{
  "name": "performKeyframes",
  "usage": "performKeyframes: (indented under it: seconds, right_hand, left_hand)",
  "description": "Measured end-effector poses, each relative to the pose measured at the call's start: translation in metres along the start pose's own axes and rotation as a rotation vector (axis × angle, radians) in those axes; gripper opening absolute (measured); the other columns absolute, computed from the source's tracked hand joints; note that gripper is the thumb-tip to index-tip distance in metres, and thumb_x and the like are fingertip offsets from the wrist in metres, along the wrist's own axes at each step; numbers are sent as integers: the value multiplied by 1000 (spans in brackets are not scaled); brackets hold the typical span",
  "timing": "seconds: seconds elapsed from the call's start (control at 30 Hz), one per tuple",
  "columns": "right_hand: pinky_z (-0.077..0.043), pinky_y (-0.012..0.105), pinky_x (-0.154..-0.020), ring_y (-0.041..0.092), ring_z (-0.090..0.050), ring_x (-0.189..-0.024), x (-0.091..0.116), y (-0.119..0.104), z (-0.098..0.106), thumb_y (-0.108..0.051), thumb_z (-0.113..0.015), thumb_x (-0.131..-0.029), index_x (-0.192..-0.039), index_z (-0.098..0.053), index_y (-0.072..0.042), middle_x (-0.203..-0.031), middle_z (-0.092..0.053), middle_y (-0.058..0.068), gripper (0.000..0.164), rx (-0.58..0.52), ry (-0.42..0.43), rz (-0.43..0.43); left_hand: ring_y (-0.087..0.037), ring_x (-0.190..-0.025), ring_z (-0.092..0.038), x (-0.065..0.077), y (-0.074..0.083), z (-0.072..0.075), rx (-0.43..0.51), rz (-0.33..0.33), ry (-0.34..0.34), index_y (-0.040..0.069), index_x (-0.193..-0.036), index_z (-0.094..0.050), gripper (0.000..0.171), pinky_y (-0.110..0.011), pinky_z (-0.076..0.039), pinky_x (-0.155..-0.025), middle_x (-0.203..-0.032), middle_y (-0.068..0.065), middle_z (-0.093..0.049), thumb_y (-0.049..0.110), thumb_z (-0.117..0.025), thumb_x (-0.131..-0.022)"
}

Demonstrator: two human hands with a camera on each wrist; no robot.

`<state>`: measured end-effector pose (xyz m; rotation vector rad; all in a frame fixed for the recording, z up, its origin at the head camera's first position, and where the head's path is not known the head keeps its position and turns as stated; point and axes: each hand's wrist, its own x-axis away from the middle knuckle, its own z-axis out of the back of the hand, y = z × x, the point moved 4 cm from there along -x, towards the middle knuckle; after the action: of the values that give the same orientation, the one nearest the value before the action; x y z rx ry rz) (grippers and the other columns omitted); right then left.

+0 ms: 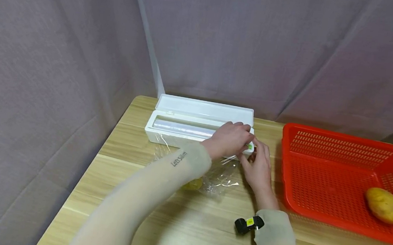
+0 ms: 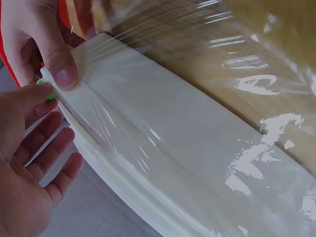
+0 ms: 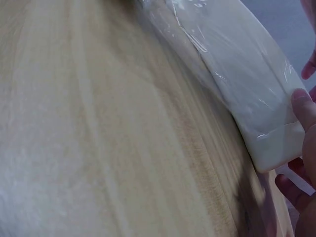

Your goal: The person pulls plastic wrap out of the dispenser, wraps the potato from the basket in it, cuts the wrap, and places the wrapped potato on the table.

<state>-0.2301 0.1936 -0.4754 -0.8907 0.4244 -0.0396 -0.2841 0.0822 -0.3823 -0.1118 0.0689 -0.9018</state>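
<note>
A white cling film box [image 1: 166, 138] stands on the table with its lid [image 1: 205, 108] raised at the back and a roll of film [image 1: 181, 127] inside. My left hand [image 1: 229, 138] reaches across to the box's right end. There its thumb and index finger pinch a small green slider [image 2: 47, 90], the other fingers spread loosely. My right hand [image 1: 259, 169] grips the same end, thumb on the front wall and fingers round the corner. Clear film [image 2: 247, 86] stretches from the box over the table. Under it lies a yellow object [image 1: 194, 183], partly hidden by my left sleeve.
A red plastic basket [image 1: 286, 176] stands right of the box, holding a yellow, oval, mango-like item [image 1: 384, 205]. Grey curtains [image 1: 226, 42] hang behind and left of the wooden table [image 1: 200, 226]. A black device [image 1: 248, 225] is strapped at my right wrist.
</note>
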Motion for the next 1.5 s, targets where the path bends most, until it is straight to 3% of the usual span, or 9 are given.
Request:
performKeyframes:
  seconds: [0.13, 0.4, 0.63, 0.9, 1.03, 1.17, 1.5]
  right_hand:
    - [-48, 49, -96, 42, -58, -110, 1, -1, 1, -12, -79, -97, -157, -46, -2, -147, -49, 27, 69, 16, 4, 23]
    - [-42, 57, -114, 42, -52, -134, 1, -5, 4, -15, -80, -97, -154, -54, -6, -149, -51, 24, 63, 21, -13, 22]
    - [-47, 54, -108, 41, -56, -127, 0, -7, 3, -16, -83, -95, -154, -55, -5, -150, -54, 23, 67, 17, -14, 14]
    - [-47, 53, -106, 40, -58, -123, 2, -12, 2, -18, -86, -93, -156, -53, -4, -150, -55, 23, 73, -8, 2, 31]
    - [-47, 49, -101, 38, -58, -117, 2, -11, 2, -18, -86, -93, -156, -53, -5, -151, -55, 22, 72, -12, 9, 16]
    - [-47, 50, -105, 39, -58, -122, 1, -10, 5, -19, -86, -93, -157, -53, -6, -152, -54, 22, 74, -11, 4, 0]
    - [-43, 56, -115, 41, -54, -135, 2, -10, 7, -20, -86, -93, -157, -52, -4, -153, -53, 22, 74, 6, -10, -15]
  left_hand:
    - [-15, -110, -61, 4, -1, 1, -17, 6, -9, 25, -115, -74, 15, -32, -55, -90, -120, 6, -65, 33, -64, -108]
    - [-15, -111, -59, 8, -3, 4, -15, 5, -2, 27, -114, -74, 12, -31, -52, -87, -120, 5, -63, 30, -65, -107]
    - [-16, -115, -59, 14, -6, 5, -38, 18, -18, 29, -128, -72, 22, -32, -52, -90, -126, 5, -62, 33, -61, -109]
    - [-16, -113, -58, 28, -21, 9, -55, 35, -44, 28, -121, -73, 18, -33, -51, -94, -123, 4, -61, 36, -63, -108]
    - [-18, -110, -57, 47, -42, 9, -51, 53, -56, 27, -112, -74, 14, -34, -50, -92, -118, 3, -61, 36, -65, -107]
    - [-20, -104, -56, 74, -70, 9, -33, 81, -51, 24, -101, -72, 12, -35, -49, -88, -111, 1, -60, 33, -67, -106]
    - [-27, -94, -56, 148, -137, 2, -52, 113, 88, 18, -83, -63, 21, -44, -50, -83, -94, -4, -54, 22, -76, -99]
